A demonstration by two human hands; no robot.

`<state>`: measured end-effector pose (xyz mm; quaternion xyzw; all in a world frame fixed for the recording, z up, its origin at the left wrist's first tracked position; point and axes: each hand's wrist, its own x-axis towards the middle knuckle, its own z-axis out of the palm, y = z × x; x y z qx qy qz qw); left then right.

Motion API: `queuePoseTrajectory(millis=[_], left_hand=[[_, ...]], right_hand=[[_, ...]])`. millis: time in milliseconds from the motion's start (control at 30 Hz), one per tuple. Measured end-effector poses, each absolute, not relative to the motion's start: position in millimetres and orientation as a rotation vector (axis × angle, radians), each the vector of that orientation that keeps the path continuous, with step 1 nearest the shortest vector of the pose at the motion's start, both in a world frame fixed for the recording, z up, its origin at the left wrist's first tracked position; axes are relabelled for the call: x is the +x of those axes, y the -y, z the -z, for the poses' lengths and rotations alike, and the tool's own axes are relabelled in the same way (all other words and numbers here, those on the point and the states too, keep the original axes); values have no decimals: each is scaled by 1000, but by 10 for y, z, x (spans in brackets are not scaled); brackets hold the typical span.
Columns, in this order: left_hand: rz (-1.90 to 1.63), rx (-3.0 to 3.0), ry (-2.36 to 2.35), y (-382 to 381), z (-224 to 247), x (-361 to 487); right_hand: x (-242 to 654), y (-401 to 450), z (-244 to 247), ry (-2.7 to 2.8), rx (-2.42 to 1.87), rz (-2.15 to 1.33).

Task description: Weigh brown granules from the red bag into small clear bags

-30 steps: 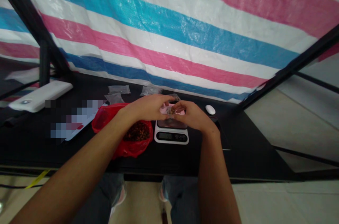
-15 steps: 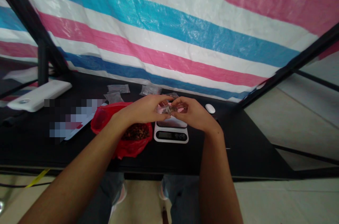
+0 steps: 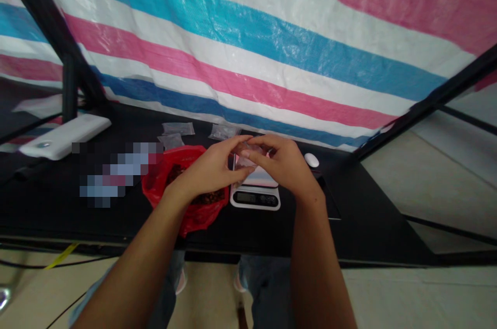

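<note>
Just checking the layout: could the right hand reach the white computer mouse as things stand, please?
Probably yes: the right hand sits just beside the white computer mouse, nothing between them, though it holds a small clear bag.

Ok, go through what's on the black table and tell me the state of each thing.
Clear plastic bag: held between both hands.
Left hand: pinching it.
Right hand: pinching it.
Red plastic bag: open, holding brown pieces.
White digital kitchen scale: display too small to read.
Flat clear plastic bags: lying on the black table.
</note>
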<state>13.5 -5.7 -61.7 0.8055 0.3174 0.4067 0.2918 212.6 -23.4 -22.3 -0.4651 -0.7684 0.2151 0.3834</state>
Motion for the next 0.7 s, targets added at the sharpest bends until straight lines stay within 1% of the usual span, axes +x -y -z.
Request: queuePoseTrajectory(millis=[233,400,500,700], left_hand=[[-1167,2097,-867,36,608,117],[-1141,2094,-897,17,584,73],[-1160,2075,-988,-14,583,36],[-1306,2190,-1287,-159,611,-85]], right_hand=[[2179,260,186,1833,-1131,-632],[2262,227,221,1658,-1084,-778],[2348,157,336,1636,-1103,-741],[2506,16,626,1824,-1332,-577]])
